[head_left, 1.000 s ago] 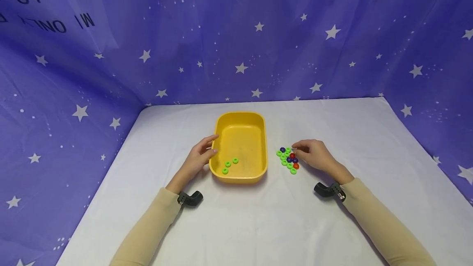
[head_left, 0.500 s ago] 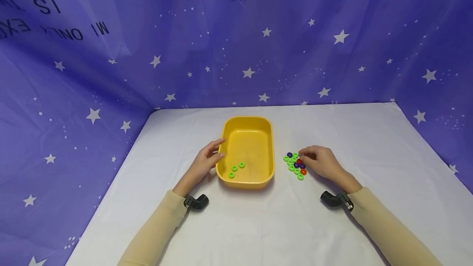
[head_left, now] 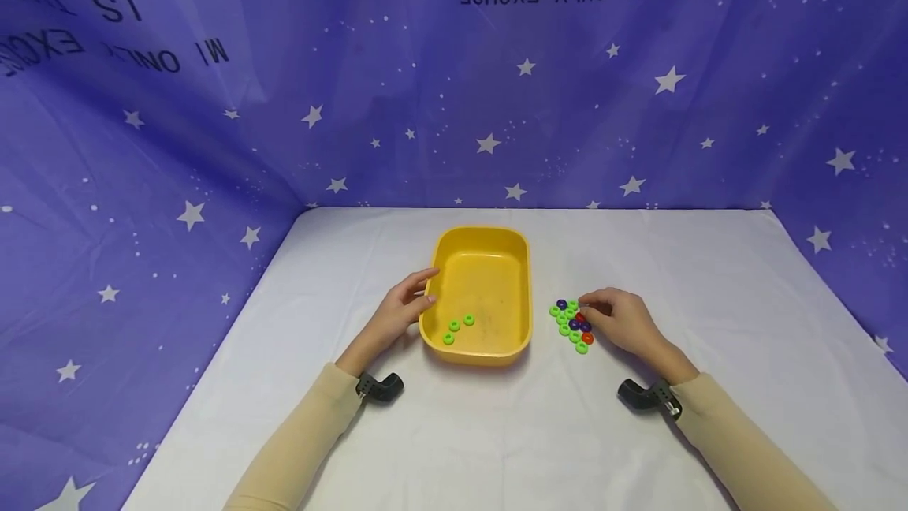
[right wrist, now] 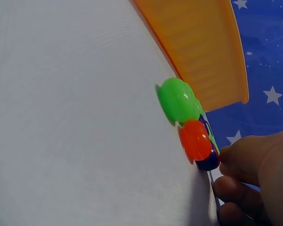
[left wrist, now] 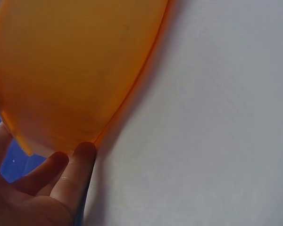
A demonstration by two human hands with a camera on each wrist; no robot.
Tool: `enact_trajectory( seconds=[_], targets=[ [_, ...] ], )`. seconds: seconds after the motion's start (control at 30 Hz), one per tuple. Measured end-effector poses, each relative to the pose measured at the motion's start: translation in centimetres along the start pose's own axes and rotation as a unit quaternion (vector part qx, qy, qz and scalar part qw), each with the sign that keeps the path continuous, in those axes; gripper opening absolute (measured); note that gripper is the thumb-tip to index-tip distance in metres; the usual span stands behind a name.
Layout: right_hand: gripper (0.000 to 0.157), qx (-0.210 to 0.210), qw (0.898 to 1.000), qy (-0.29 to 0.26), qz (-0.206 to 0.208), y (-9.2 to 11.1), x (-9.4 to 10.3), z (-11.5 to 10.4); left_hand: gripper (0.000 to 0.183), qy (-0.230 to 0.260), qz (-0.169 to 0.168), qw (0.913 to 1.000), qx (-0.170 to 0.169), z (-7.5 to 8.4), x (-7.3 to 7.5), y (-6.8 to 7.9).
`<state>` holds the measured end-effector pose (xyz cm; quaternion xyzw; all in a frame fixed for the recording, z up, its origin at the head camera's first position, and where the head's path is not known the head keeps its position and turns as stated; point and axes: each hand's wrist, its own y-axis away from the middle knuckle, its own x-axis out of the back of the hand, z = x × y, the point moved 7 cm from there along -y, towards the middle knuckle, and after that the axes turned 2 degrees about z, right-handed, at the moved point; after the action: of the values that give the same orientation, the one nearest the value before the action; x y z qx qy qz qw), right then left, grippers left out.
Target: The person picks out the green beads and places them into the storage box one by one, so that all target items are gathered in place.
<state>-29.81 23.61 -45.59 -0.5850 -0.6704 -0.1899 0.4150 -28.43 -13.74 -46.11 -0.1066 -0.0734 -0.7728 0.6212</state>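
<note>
A yellow plastic tub (head_left: pixel 530 290) stands mid-table with three green ring-shaped beads (head_left: pixel 454 326) on its floor, toward the near left corner. My left hand (head_left: pixel 396 311) holds the tub's left side, thumb and a finger lapping over the rim. In the left wrist view, other fingertips (left wrist: pixel 85 150) press the tub's outer wall. Right of the tub lies a small cluster of green, red (head_left: pixel 587 339) and purple beads (head_left: pixel 574 325). My right hand (head_left: pixel 624 322) reaches down at the cluster's right side, fingers bent, tips right at the beads; I cannot tell whether they pinch one.
A white cloth (head_left: pixel 461 432) covers the table. Purple star-print fabric (head_left: pixel 426 101) hangs behind and along both sides. Each wrist wears a black camera mount (head_left: pixel 381 389) at the sleeve cuff.
The head view has shifted, so everything sits slightly lower and further right in it. Both hands keep their places, the left at the tub and the right at the bead cluster.
</note>
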Motion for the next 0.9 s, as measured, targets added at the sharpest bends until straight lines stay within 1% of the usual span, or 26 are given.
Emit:
enact_trajectory(
  seconds=[0.1, 0.27, 0.47, 0.73, 0.9],
  targets=[
    [0.02, 0.002, 1.0, 0.004, 0.007, 0.4, 0.1, 0.3, 0.054, 0.002, -0.003, 1.0, 0.006, -0.2, -0.4, 0.1],
    [0.019, 0.011, 1.0, 0.0, 0.013, 0.2, 0.4, 0.2, 0.055, -0.007, 0.005, 0.9998, 0.015, 0.2, -0.6, 0.2],
    [0.022, -0.003, 1.0, -0.01, -0.009, 0.0, 0.0, 0.1, 0.055, -0.015, 0.022, 0.9993, 0.025, 0.6, -0.4, 0.3],
    [0.022, -0.007, 1.0, -0.012, -0.016, -0.5, 0.0, -0.1, 0.055, -0.018, 0.031, 0.9989, 0.03, 0.6, -0.2, 0.3],
    [0.023, -0.013, 0.999, -0.008, -0.034, -0.8, 0.1, 0.2, 0.056, -0.017, 0.028, 0.9993, 0.018, 0.5, -0.4, 0.2]
  ],
)
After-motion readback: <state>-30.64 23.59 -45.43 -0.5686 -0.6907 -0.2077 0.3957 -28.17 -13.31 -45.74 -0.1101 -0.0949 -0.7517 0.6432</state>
